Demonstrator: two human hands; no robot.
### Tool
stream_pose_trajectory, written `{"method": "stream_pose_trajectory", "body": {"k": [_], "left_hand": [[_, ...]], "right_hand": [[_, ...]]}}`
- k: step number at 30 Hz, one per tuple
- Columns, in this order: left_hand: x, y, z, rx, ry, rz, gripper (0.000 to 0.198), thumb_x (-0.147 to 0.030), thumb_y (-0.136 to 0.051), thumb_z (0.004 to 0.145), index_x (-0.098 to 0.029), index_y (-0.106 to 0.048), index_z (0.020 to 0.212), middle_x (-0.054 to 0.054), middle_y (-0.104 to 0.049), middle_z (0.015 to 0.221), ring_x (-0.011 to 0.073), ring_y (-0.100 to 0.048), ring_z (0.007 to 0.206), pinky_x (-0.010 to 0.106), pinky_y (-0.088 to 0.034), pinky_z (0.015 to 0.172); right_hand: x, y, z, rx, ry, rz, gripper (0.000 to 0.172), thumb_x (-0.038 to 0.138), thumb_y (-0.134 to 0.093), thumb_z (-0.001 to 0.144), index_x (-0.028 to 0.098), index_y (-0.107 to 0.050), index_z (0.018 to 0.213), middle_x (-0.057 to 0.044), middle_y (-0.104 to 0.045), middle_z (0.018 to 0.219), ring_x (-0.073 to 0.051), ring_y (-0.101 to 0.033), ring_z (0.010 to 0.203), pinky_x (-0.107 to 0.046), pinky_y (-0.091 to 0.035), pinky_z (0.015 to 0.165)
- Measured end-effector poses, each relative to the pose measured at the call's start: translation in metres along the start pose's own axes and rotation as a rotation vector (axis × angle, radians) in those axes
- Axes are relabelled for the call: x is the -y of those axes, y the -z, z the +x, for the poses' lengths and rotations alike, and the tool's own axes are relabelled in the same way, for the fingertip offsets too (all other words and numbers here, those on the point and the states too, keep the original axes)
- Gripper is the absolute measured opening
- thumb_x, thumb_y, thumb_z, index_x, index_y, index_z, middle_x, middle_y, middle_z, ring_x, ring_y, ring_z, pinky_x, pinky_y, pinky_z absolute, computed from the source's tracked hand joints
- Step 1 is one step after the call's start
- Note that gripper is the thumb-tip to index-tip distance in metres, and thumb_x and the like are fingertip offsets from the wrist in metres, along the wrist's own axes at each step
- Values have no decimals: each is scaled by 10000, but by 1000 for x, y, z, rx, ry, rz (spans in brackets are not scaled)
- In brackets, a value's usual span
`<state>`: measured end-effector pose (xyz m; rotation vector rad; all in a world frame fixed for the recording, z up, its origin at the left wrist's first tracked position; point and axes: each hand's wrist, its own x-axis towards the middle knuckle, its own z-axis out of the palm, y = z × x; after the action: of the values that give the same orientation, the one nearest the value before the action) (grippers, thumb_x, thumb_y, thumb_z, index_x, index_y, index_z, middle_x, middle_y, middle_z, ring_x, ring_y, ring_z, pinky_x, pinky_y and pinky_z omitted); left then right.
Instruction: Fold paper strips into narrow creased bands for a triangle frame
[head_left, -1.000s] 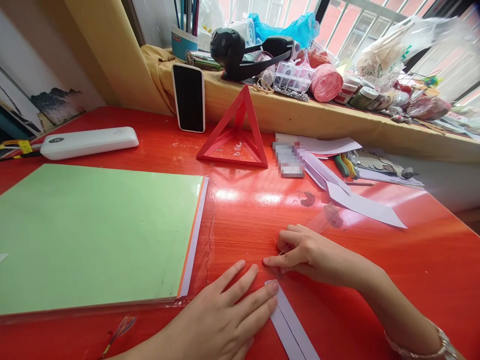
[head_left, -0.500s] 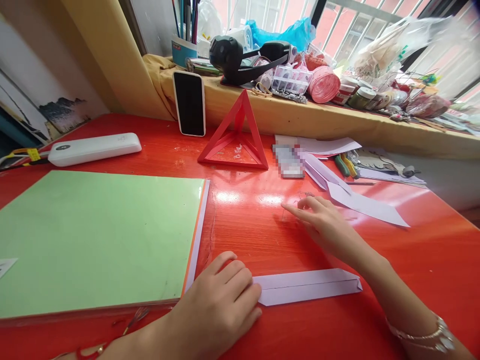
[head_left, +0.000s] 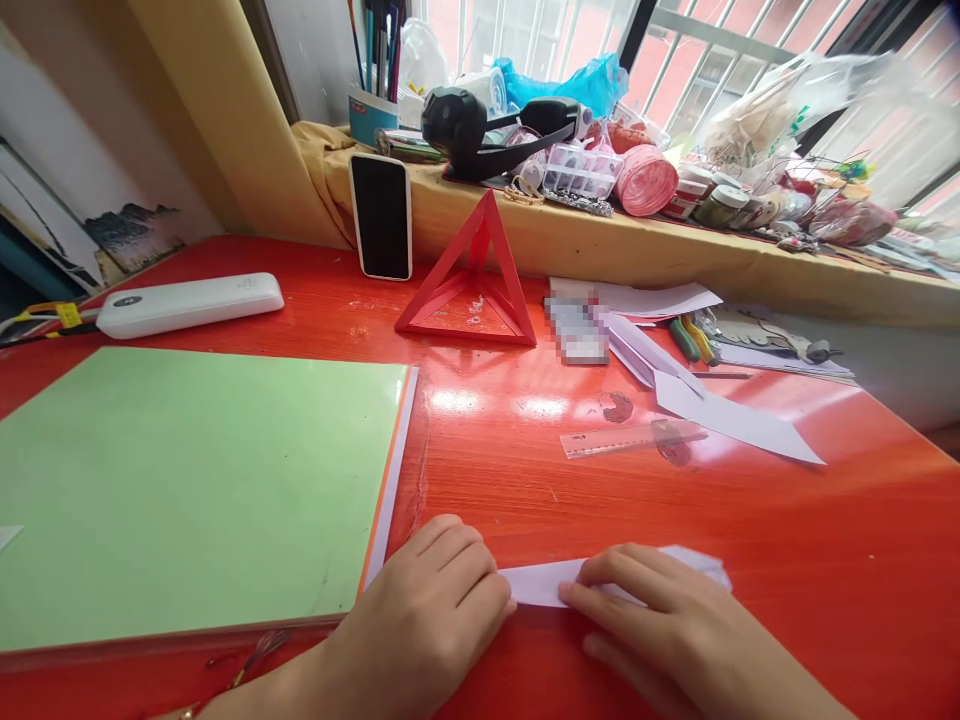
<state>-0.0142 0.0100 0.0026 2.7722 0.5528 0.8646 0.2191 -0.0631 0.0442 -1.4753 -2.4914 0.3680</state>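
Observation:
A pale lilac folded paper strip [head_left: 536,583] lies on the red tabletop in front of me. My left hand [head_left: 439,600] is closed at the strip's left end, with the fingers curled and the tips hidden. Across the strip's middle and right part lies my right hand [head_left: 649,610], its thumb and fingers gripping the near edge. It covers much of the paper; the far right corner shows slightly lifted. Beyond the right hand a clear plastic ruler [head_left: 615,441] lies flat.
A green board [head_left: 202,480] fills the left side. Behind stand a red triangular paper frame [head_left: 504,262] and a phone [head_left: 381,217]. Other lilac paper strips [head_left: 739,417] and green-and-yellow-handled pliers [head_left: 694,340] lie at back right. The windowsill [head_left: 637,240] carries clutter.
My right hand has come back from the ruler, leaving it on the table, and now rests on the paper strip. The left hand stays at the strip's left end.

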Motion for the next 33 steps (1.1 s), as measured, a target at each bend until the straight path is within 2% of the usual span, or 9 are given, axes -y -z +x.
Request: {"method": "stream_pose_trajectory", "body": {"k": [4, 7, 11, 16, 21, 25, 28, 30, 33], "left_hand": [[1, -1, 2, -13, 55, -9, 337, -30, -384, 987, -156, -590, 751, 22, -565, 710, 186, -498, 695, 335, -385, 675], [5, 1, 4, 5, 127, -36, 328, -99, -387, 1005, -176, -581, 752, 8, -563, 710, 184, -484, 679, 332, -365, 668], [6, 3, 7, 52, 224, -116, 276, -125, -424, 976, -195, -557, 745, -8, -576, 720, 183, -473, 665, 319, -358, 657], [4, -5, 2, 21, 254, -139, 201, -118, -385, 991, -201, -556, 926, 5, -594, 822, 196, -486, 734, 327, -366, 699], [5, -14, -6, 74, 182, -109, 297, -85, -295, 1012, -199, -568, 999, 23, -577, 849, 203, -470, 749, 336, -365, 709], [7, -18, -9, 25, 87, -12, 348, -91, -278, 1014, -219, -589, 1104, 45, -600, 931, 206, -489, 777, 328, -379, 727], [9, -22, -11, -49, 9, 76, 377, -72, -279, 1001, -214, -624, 1052, 51, -608, 932, 210, -511, 803, 328, -385, 755], [9, -25, -12, -89, -17, 112, 387, -67, -282, 1000, -215, -640, 1007, 49, -613, 908, 212, -519, 802, 331, -383, 761], [10, -23, -12, -138, -26, 131, 401, -89, -269, 1019, -217, -646, 975, 50, -626, 898, 214, -528, 807, 339, -382, 770]], "right_hand": [[-2, -13, 2, -62, -111, 110, 323, 219, -384, 1038, 232, -684, 918, -30, -689, 831, -163, -653, 708, -249, -511, 619], [-10, -16, 8, -82, -219, 179, 251, 179, -476, 991, 233, -683, 859, -8, -685, 783, -152, -654, 673, -235, -490, 597], [-14, -15, 15, -41, -320, 265, 177, 99, -572, 916, 222, -656, 820, 17, -692, 784, -142, -660, 697, -221, -478, 622], [-14, -12, 21, 24, -366, 194, 183, 55, -602, 875, 214, -605, 784, 28, -686, 775, -147, -643, 698, -229, -452, 614], [-12, -13, 23, 9, -340, 67, 185, 83, -672, 843, 213, -577, 751, 41, -648, 716, -138, -615, 625, -226, -426, 548], [-15, -10, 1, -137, -255, -94, 148, 245, -585, 949, 213, -616, 808, -7, -644, 737, -173, -617, 608, -274, -469, 517], [-23, -5, -29, -309, -183, -75, 203, 313, -487, 1011, 224, -665, 975, -50, -699, 860, -184, -680, 731, -270, -550, 628], [-30, -3, -49, -385, -227, -49, 180, 334, -526, 995, 259, -688, 970, -44, -711, 871, -180, -696, 746, -242, -560, 650], [-37, -4, -64, -418, -366, 31, 202, 389, -565, 970, 284, -712, 879, -33, -706, 834, -177, -695, 710, -223, -559, 628]]}}
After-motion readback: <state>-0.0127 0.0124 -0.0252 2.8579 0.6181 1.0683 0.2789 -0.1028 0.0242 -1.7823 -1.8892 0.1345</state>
